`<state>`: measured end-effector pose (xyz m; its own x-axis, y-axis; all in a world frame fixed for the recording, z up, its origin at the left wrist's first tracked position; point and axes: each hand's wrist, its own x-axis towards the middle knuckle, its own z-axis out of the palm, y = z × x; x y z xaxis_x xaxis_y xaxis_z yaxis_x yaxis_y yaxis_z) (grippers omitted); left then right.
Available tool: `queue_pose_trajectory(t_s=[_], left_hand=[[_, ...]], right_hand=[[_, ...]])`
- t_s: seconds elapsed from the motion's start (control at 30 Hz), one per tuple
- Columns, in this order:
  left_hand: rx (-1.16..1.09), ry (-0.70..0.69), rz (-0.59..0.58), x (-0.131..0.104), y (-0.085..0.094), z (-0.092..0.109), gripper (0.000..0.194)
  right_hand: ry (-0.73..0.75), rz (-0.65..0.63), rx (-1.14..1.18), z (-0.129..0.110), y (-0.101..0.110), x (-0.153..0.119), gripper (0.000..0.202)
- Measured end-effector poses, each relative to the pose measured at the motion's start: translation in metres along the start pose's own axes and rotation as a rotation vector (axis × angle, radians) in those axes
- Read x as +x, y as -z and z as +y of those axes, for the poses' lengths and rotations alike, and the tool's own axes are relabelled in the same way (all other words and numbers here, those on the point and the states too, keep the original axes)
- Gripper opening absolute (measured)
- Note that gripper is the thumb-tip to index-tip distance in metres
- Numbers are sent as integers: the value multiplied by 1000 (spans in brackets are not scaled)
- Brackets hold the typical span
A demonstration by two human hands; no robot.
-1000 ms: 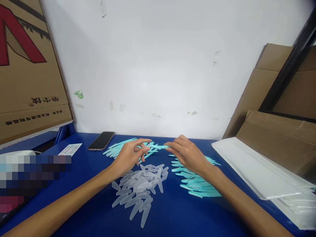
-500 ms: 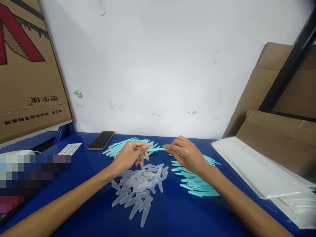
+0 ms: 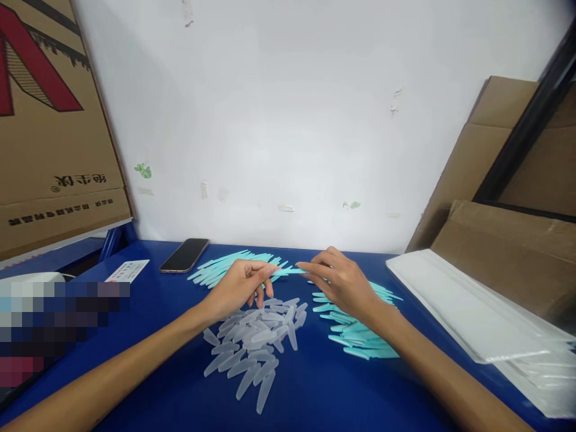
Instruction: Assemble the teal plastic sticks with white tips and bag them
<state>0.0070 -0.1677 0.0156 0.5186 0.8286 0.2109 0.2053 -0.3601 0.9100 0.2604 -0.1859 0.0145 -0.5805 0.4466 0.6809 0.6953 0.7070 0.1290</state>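
Observation:
Between my two hands a slim turquoise stick, apparently an eyebrow razor [image 3: 290,272], lies nearly level above the table. My left hand [image 3: 245,282] pinches its left end between thumb and forefinger, with the other fingers curled below. The fingertips of my right hand [image 3: 339,279] close on its right end. Whether a cap sits on the left end is hidden by my fingers. Below my left hand lies a loose heap of translucent white caps [image 3: 252,339]. Turquoise razors are piled behind my left hand [image 3: 216,269], and another turquoise pile [image 3: 360,336] lies under my right forearm.
A dark phone [image 3: 184,256] and a printed card [image 3: 128,271] rest at the left of the blue table [image 3: 315,396]. White plastic sleeves [image 3: 468,312] lie on the right. Cardboard boxes [image 3: 58,144] stand at the left, more cardboard [image 3: 508,258] at the right. A white wall closes the back.
The left hand has shifted very slightly along the razor. Both hands keep hold of it, and the piles look the same.

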Motion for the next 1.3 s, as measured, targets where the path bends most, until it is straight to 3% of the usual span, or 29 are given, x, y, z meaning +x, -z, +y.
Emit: queue_pose_trajectory(t_s=[0.17,0.43,0.67,0.77,0.87,1.03,1.17,1.3], left_hand=[[-43,-38,-70,-2,-6,3,46],[-106,-40,-28,-6,-11,17,42],[-56,-34,-65,-7,-10,16,44],[92,-63,-81,-8,-8,22,42],[398,-157,-14,-8,-4,24,37],[983,-409,43,-3,13,7,33],[1175,-219,161,3,33,-7,35],[1190,-84,135,6,46,-12,32]], right_hand=[[45,24,33,-7,-5,0,23],[-12,268,99,-20,-12,0,22],[-13,249,70,-19,-12,-1,23],[7,202,59,-19,-10,0,21],[8,109,78,-21,-6,3,21],[33,-141,7,-14,6,11,27],[-132,-129,-77,13,17,8,26],[-271,-207,-161,43,18,-4,25]])
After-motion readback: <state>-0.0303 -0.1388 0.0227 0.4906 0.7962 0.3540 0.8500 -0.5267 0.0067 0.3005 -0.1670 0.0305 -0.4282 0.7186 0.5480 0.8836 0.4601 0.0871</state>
